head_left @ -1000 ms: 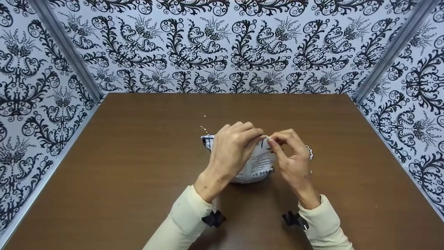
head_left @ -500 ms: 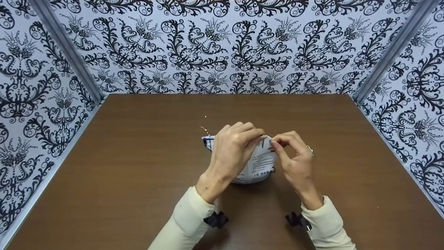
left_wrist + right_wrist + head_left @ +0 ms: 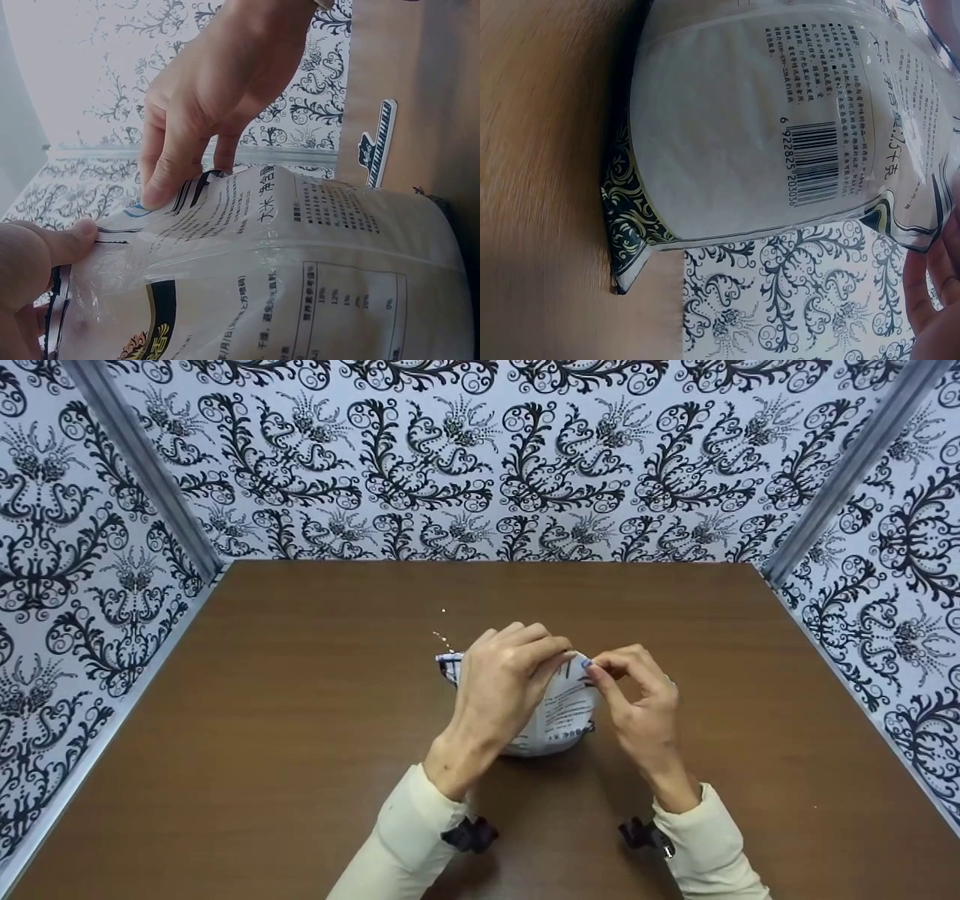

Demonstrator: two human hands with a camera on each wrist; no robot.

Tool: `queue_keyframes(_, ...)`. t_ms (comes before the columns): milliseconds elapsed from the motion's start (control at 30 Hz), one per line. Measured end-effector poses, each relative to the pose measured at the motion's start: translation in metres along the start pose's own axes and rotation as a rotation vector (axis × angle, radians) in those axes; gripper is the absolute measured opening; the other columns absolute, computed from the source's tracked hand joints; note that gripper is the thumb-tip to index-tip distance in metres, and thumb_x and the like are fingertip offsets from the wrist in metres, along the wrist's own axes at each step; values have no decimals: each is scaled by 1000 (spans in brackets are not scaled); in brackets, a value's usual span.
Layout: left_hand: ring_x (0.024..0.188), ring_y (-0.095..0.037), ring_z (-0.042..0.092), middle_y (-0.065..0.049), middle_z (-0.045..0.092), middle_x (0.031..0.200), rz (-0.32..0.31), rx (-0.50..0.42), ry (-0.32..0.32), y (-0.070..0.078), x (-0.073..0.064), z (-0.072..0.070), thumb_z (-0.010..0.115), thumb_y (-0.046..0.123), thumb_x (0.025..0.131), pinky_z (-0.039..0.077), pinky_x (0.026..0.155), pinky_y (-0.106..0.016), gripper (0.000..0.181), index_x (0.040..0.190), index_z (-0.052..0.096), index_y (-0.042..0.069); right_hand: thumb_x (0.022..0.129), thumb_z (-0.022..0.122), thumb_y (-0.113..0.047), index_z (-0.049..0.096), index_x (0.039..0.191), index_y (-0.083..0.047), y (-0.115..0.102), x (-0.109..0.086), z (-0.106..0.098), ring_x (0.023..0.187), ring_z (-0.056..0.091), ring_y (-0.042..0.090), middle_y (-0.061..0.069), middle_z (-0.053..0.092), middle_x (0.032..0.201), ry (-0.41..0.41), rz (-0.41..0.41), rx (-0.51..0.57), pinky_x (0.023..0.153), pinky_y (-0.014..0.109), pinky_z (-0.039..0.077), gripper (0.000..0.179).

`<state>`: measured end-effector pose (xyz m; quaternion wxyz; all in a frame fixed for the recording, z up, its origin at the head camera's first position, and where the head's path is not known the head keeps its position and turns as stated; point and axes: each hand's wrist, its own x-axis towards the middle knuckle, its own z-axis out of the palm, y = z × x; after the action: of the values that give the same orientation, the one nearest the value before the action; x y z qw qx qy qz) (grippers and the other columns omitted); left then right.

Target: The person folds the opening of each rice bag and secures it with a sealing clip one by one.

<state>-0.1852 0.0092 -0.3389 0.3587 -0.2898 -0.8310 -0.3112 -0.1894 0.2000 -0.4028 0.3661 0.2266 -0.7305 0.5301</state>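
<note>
Patterned black-and-white walls (image 3: 480, 450) fill the top of our head view and run down both sides, with grey posts (image 3: 154, 472) in the corners. Below them we see a brown table (image 3: 300, 682) spreading to the bottom of the frame. At the centre, on the table, we find the printed plastic bag (image 3: 559, 712), its top edge held up; our right wrist view shows a barcode (image 3: 814, 163) on it, just right of the middle. Two cream sleeves (image 3: 412, 825) enter from the lower edge. From the sleeve left of centre, the left hand (image 3: 499, 682) pinches the bag's top edge, thumb in front. Just right of it, we see the right hand (image 3: 637, 705) pinching that edge near the corner between thumb and fingers. Small black devices (image 3: 471, 835) sit at the two wrists, low in the frame. In our left wrist view, a narrow patterned strip (image 3: 381, 142) lies on the table at upper right. Smallest are pale specks (image 3: 442, 640) just beyond the bag's left corner.
</note>
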Motion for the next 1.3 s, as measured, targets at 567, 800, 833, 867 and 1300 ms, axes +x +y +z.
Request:
queue_keyframes(567, 77, -8, 67, 9, 77, 85, -4, -2, -3, 1, 1, -1, 75, 24, 95, 43, 63, -26, 11, 97, 84, 18, 83, 74, 18, 75, 92, 2, 4, -3, -1, 85, 59, 9, 12, 66, 86, 21, -54, -5, 77, 16, 50, 19)
queue_keyframes(800, 76, -8, 66, 10, 77, 86, -7, -2, -3, 1, 0, -2, 74, 26, 95, 43, 63, -25, 13, 98, 84, 19, 81, 75, 19, 75, 91, 3, 7, -3, -2, 85, 59, 10, 13, 66, 85, 30, -91, -30, 77, 15, 49, 19)
queue_keyframes(833, 76, -8, 66, 10, 77, 86, -7, 0, -3, 1, 1, -2, 73, 26, 96, 43, 63, -25, 13, 98, 84, 19, 81, 75, 18, 75, 91, 3, 7, -3, -3, 85, 59, 10, 13, 66, 85, 31, -94, -32, 77, 15, 49, 18)
queue_keyframes(867, 76, -8, 66, 10, 77, 86, -7, 0, -3, 1, 1, -2, 73, 27, 96, 43, 63, -25, 13, 98, 84, 20, 82, 75, 18, 75, 91, 3, 8, -4, -3, 85, 59, 10, 13, 66, 85, 30, -95, -35, 77, 15, 49, 17)
queue_keyframes(1300, 75, -8, 66, 11, 77, 84, 7, 10, 18, 0, 0, 0, 73, 27, 96, 45, 63, -26, 13, 96, 84, 19, 82, 77, 14, 74, 92, 4, 15, -8, -6, 86, 61, 9, 14, 65, 87, 16, -163, -93, 80, 12, 50, 15)
